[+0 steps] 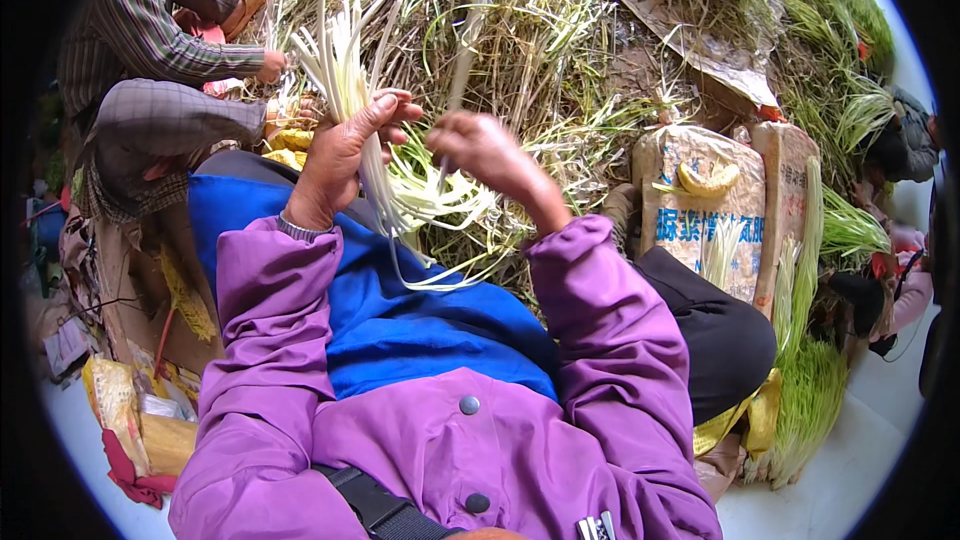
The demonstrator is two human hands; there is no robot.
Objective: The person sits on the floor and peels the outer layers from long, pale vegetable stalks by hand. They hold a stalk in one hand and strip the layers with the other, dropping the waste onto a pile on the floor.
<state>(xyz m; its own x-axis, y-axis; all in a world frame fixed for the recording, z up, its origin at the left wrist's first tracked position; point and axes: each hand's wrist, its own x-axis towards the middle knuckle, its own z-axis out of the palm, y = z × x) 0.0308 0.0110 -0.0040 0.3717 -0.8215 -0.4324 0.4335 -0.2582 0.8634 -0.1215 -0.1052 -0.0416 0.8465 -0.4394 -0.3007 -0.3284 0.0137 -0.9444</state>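
In my left hand (345, 145) is an upright bunch of pale, chive-like stalks (347, 60), gripped between thumb and fingers. The stalks' long, loose leaf ends (425, 202) droop below the hand over the blue apron (400, 320) on my lap. To its right, my right hand (490, 155) is curled and smeared by motion, apart from the bunch. A pale streak (475, 35) rises from its fingers, too blurred to name.
Heaped green and dry leaves (540, 40) cover the ground ahead. Printed sacks (700, 205) stand by my right knee, a curved yellowish thing (708, 179) on one. Long green stalks (808, 400) lie farther right. Another person in a striped sleeve (180, 45) works at far left.
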